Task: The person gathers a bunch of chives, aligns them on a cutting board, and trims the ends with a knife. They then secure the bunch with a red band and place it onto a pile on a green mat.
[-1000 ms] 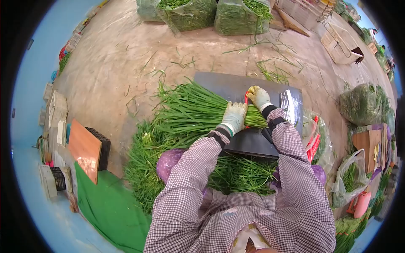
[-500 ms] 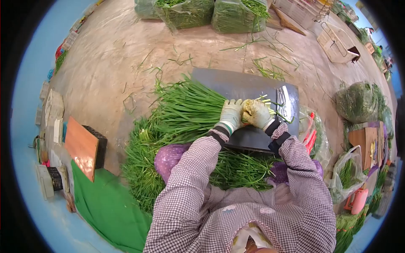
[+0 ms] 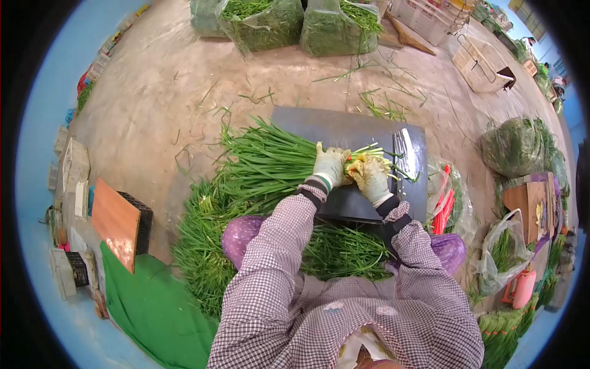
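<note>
A thick bundle of green garlic chives [image 3: 273, 163] lies across the dark board [image 3: 319, 120], its leaves pointing left and its pale stem ends [image 3: 382, 155] to the right. Gloved, my left hand [image 3: 332, 166] is closed around the bundle near the stems. My right hand [image 3: 371, 174], in a stained glove, grips the bundle just beside it, fingers bent at the stem end. A bit of orange-red tie [image 3: 349, 158] shows between the two hands; how it runs round the stems is hidden.
Loose chives [image 3: 209, 252] are heaped at the left and below the board [image 3: 344, 252]. Red strips [image 3: 444, 212] lie in a plastic bag at its right. An orange-brown panel [image 3: 115, 221] leans on a black crate at left. Filled bags [image 3: 264, 27] stand at the back.
My right hand has turned and shifted slightly down, exposing more of the stem ends. An orange-red tie now shows between the hands. The whole view has shifted a little.
</note>
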A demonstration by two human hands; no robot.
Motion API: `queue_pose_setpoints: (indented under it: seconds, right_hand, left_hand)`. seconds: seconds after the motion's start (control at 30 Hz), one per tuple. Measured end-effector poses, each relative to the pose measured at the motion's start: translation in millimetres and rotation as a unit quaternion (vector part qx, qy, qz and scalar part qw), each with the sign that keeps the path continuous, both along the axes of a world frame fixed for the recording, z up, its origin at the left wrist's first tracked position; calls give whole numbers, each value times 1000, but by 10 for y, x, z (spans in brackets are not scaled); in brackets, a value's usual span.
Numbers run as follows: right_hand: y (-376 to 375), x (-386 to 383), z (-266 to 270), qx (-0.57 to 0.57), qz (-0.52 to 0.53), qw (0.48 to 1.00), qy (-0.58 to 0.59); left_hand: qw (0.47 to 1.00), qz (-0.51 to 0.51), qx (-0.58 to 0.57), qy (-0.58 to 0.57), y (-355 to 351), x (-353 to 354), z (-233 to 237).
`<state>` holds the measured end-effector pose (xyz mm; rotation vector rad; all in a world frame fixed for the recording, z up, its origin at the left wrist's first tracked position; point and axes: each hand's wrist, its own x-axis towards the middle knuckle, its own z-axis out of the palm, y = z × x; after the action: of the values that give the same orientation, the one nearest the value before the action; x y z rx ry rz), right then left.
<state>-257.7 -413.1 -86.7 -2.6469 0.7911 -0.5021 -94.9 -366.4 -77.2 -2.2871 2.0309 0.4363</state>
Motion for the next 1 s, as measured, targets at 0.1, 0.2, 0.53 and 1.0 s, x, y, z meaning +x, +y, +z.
queue_pose_setpoints:
  seconds: [0.1,0.2,0.53,1.0]
  right_hand:
    - [-66,71,-63,9,-20,997,-79]
    - [-130,122,-92,16,10,991,-130]
    - [-404,202,-36,-65,64,996,24]
    - [-991,405,-32,387,107,914,62]
  left_hand:
    - [1000,-9,-9,-26,85,-48,28]
    - [998,-17,23,-54,43,-43,32]
    - [980,-19,-92,175,13,250,-346]
    - [985,0,-93,147,15,234,-355]
